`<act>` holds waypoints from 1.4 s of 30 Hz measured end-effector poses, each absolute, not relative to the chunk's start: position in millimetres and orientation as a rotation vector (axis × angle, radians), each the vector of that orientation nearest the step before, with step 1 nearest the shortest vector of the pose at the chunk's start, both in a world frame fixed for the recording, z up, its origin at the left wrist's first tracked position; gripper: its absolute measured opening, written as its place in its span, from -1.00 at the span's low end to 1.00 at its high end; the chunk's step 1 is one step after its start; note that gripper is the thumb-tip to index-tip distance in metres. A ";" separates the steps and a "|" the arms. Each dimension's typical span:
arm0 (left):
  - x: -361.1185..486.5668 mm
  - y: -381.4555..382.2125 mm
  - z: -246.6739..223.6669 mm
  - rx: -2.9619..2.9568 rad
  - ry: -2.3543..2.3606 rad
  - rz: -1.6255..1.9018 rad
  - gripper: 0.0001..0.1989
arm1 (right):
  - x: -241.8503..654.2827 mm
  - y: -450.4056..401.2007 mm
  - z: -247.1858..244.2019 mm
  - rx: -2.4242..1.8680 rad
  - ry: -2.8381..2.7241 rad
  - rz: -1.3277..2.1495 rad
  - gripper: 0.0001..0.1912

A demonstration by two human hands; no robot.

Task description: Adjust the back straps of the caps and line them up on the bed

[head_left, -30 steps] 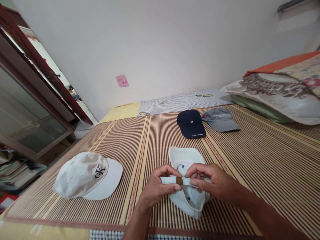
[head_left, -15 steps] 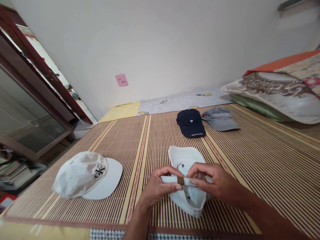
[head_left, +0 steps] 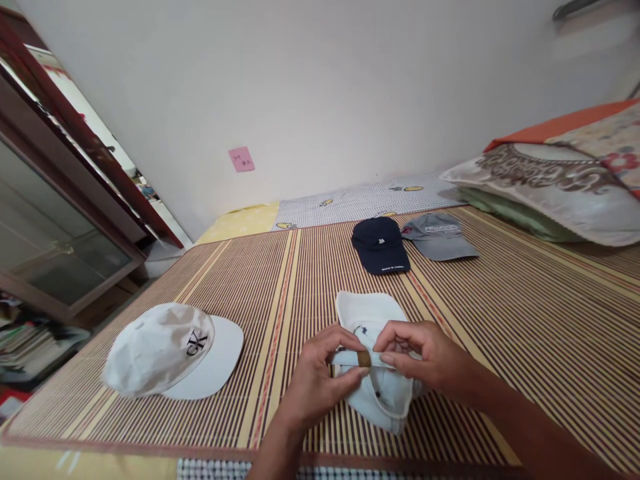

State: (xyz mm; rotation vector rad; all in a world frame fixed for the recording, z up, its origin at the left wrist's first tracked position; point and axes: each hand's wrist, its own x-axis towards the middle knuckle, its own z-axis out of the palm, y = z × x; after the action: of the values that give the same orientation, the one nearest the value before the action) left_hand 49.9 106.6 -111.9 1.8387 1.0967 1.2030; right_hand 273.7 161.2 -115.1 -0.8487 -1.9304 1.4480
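A pale cap (head_left: 383, 403) lies in front of me with its brim pointing away and its back strap towards me. My left hand (head_left: 323, 373) pinches the strap at a brown piece (head_left: 364, 359) between thumb and forefinger. On the right of that piece, my right hand (head_left: 425, 350) grips the strap with thumb and fingers. Some of the cap's crown is covered by my hands. To the left rests a white cap (head_left: 150, 347) with black letters, touched by neither hand.
A navy cap (head_left: 381, 245) and a grey cap (head_left: 439, 237) touch each other farther back on the striped mat (head_left: 260, 287). Pillows (head_left: 560, 187) are piled at the right. Behind stands a wall with a pink note (head_left: 241, 159); a glass-fronted cabinet (head_left: 60, 227) is at the left.
My left hand has shifted slightly right along the strap, its fingertips now closer round the brown piece. The strap looks more bowed at the left. My right hand keeps its grip.
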 end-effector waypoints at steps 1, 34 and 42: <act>50.1 106.8 -112.6 1.827 1.084 1.204 -0.80 | 273.6 161.0 -115.7 -0.842 -1.928 1.455 -0.77; 34.5 113.1 -125.2 1.453 0.970 0.856 -0.57 | 300.9 174.1 -109.5 -0.709 -2.162 1.795 -0.65; 26.3 117.0 -133.3 1.398 0.907 0.831 -0.57 | 300.0 176.5 -116.2 -0.662 -2.038 1.959 -0.61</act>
State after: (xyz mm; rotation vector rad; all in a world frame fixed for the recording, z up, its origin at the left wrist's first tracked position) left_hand 26.3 117.0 -133.3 1.3979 0.9071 0.8305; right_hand 300.0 176.5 -116.2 -0.6623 -2.0382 1.9588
